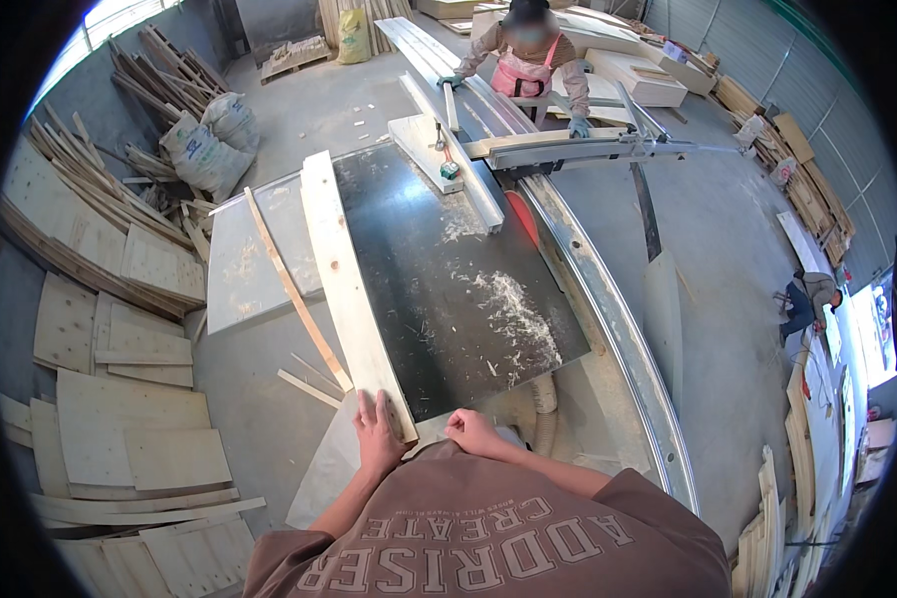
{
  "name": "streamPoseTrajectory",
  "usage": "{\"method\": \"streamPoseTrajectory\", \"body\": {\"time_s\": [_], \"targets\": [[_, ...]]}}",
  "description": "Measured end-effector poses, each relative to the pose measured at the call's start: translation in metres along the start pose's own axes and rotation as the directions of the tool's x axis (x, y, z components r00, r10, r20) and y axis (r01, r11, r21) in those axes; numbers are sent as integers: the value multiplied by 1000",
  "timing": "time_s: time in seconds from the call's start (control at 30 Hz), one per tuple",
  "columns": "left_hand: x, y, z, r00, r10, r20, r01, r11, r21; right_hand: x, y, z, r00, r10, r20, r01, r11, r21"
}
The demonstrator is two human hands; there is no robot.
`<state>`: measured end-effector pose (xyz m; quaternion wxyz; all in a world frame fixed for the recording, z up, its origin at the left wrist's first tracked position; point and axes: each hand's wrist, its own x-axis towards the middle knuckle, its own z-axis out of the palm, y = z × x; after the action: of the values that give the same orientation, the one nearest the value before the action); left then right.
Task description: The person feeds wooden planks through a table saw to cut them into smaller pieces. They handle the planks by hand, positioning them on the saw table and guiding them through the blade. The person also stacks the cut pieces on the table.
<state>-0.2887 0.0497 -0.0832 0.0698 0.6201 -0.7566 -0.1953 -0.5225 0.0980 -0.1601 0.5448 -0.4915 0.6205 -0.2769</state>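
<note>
My left hand (377, 435) rests on the near end of a long pale wooden board (350, 311), its fingers stretched out over the wood. The board lies lengthwise along the left side of a black saw table (419, 329). By the table's near edge, close to my shirt, my right hand (475, 435) is curled closed, with nothing visible in it. A red strip (522, 218) shows at the table's right side, next to the metal rail. Sawdust (513, 314) is scattered over the black surface. Left of the board, a thin wooden strip (291, 279) slants toward my left hand.
Across the machine a co-worker (528, 70) in a pink apron has gloved hands on wood pieces. A metal fence (476, 194) and a green tape measure (449, 170) lie on the table's far part. A long sliding rail (623, 324) runs along the right. Plywood stacks (135, 429) line the left.
</note>
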Motion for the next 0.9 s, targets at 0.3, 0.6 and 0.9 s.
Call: {"method": "streamPoseTrajectory", "body": {"time_s": [0.3, 0.6, 0.9], "targets": [[-3, -2, 3, 1000, 14, -10, -14, 1000, 12, 0, 2, 2, 1000, -22, 5, 22, 1000, 11], [-5, 1, 0, 1000, 6, 3, -6, 1000, 11, 0, 3, 1, 1000, -19, -8, 19, 1000, 3], [-4, 7, -2, 1000, -10, 6, 10, 1000, 18, -2, 1, -2, 1000, -5, -5, 5, 1000, 15]]}}
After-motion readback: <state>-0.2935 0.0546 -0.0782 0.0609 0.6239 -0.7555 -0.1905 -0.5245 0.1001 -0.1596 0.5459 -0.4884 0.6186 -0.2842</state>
